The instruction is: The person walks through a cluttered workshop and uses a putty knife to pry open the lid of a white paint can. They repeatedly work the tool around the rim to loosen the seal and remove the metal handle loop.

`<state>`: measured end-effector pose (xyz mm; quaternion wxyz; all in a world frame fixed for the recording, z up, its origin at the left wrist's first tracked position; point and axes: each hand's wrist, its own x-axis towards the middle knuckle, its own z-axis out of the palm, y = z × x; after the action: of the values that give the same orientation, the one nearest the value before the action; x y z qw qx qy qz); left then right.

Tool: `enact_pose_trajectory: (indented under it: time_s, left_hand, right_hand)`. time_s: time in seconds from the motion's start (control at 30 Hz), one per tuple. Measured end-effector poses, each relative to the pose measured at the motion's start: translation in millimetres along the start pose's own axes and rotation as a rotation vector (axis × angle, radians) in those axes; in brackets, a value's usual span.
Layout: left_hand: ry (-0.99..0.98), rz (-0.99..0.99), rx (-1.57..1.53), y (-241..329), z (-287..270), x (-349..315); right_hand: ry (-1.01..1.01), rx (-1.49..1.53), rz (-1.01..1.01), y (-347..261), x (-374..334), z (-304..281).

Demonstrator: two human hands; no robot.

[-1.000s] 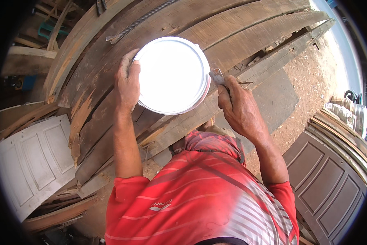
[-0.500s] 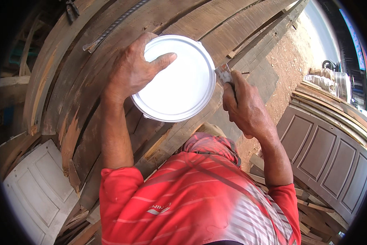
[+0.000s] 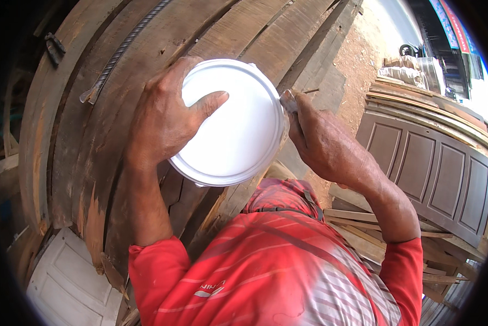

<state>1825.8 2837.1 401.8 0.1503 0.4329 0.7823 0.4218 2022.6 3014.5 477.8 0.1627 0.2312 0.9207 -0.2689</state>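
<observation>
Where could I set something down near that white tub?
Bare planks lie beyond the white tub, right of the ridged metal rod. A narrower strip shows between that rod and the left hand. It's crowded at the tub's right edge, where the right hand grips a tool, and farther right, by a brown door.

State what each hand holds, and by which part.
Left hand: white round container, by its left edge. Right hand: metal-ended tool, just behind that end.

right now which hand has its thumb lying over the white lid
The left hand, its thumb lying over the white lid; the right hand instead holds a flat tool at the lid's edge.
</observation>
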Motion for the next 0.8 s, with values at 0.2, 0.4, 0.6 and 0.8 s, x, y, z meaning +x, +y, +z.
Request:
enact_pose_trajectory:
  time_s: [0.2, 0.4, 0.6, 0.8]
  left_hand:
    - [0.013, 0.041, -0.038, 0, -2, -2]
    - [0.006, 0.029, -0.056, 0, -2, -1]
    - [0.055, 0.101, 0.007, 9, -2, 3]
    - [-0.018, 0.010, -0.098, 11, 0, 11]
  right_hand:
    - [0.011, 0.098, 0.074, -1, 0, 18]
    - [0.133, 0.205, -0.101, 12, 5, 31]
    - [0.254, 0.195, -0.134, 25, 20, 47]
    - [0.217, 0.259, -0.063, 24, 80, 11]
